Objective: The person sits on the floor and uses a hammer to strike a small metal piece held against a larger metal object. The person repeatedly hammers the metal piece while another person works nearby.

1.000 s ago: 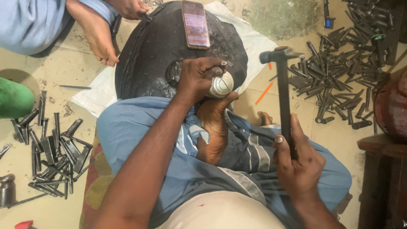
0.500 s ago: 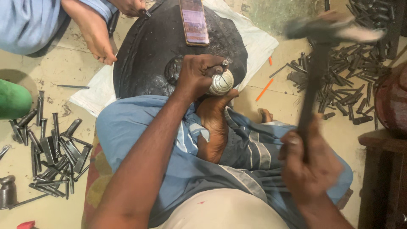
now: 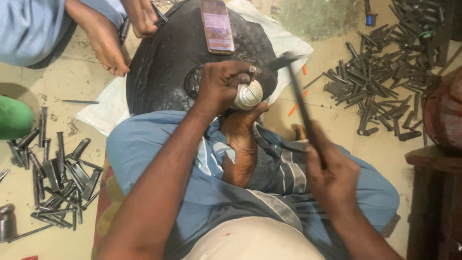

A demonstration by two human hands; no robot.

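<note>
My left hand (image 3: 222,86) grips a small round silver metal piece (image 3: 249,95) and a thin punch against the edge of a large black domed block (image 3: 168,72). A bare foot (image 3: 240,139) braces the piece from below. My right hand (image 3: 332,175) is shut on the dark handle of a hammer (image 3: 298,96), whose blurred head sits just right of the silver piece. A phone (image 3: 217,25) lies on top of the black block.
Another person's hand (image 3: 140,18) and foot (image 3: 103,43) rest at the block's far left edge. Piles of dark metal punches (image 3: 380,72) lie on the floor at right, more metal punches (image 3: 57,178) at left. A white sack (image 3: 288,43) lies under the block. A wooden stool (image 3: 433,192) stands at right.
The hammer rose up and to the right, then swung down to the silver piece. My left hand stayed on the piece.
</note>
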